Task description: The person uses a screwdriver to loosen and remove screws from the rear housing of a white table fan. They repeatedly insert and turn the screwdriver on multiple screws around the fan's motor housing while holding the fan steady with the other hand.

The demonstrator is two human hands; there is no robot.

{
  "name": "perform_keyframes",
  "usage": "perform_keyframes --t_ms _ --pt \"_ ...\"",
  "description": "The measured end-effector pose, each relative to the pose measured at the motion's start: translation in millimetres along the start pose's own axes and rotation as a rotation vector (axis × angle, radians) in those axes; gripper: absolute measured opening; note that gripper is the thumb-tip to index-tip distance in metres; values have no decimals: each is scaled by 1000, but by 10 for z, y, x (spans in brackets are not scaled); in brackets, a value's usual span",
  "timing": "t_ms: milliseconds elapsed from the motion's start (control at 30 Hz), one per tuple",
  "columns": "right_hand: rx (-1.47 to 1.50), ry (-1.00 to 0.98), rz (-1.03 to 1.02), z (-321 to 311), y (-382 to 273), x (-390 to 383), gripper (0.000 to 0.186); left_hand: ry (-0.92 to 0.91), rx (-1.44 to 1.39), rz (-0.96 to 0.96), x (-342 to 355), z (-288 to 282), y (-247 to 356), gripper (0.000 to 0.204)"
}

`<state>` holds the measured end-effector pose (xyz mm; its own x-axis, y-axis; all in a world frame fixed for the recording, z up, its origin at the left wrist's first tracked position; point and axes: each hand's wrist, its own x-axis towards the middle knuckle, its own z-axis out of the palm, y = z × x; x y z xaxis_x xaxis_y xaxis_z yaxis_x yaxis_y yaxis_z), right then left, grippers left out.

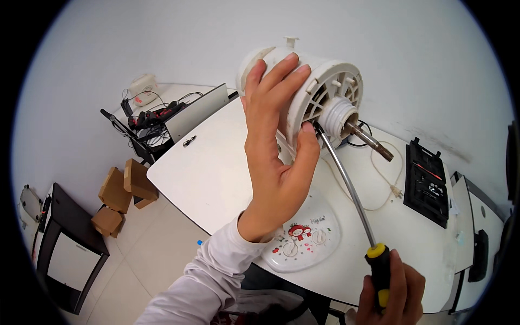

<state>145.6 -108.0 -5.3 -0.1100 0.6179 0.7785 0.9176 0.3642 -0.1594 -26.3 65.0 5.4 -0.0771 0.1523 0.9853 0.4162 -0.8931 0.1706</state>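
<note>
A white electric fan's motor housing (335, 81) stands over the table, its ribbed front facing right and a metal shaft (374, 142) sticking out of the threaded collar. My left hand (279, 135) grips the housing, fingers over the top and thumb on the lower edge of the ribbed front. In my right hand (395, 290) is a screwdriver (352, 189) with a black and yellow handle. Its long blade slants up to the ribs beside my left thumb; the tip is hidden there. Below, the white fan base (306, 244) with two knobs and red cartoon prints rests on the table.
The white table (200, 173) bears a power cord with a plug (396, 190) and an open black tool case (427, 181) at the right. Cardboard boxes (116, 189) and a dark cabinet (73, 249) stand on the floor at left. Cables (157, 116) lie on a far-left table.
</note>
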Motion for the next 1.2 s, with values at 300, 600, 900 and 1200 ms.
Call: perform_keyframes --t_ms 300,600,900,1200 --pt "-23 -139 65 -325 -212 218 33 31 11 -30 5 -15 49 45" --pt "1067 -361 593 43 622 279 44 10 13 -30 6 -46 41 47" --pt "935 -325 179 612 1020 296 41 -26 52 11 50 -123 13 49" --pt "1514 -692 394 1046 1186 301 58 -42 53 75 51 -117 -72 50"
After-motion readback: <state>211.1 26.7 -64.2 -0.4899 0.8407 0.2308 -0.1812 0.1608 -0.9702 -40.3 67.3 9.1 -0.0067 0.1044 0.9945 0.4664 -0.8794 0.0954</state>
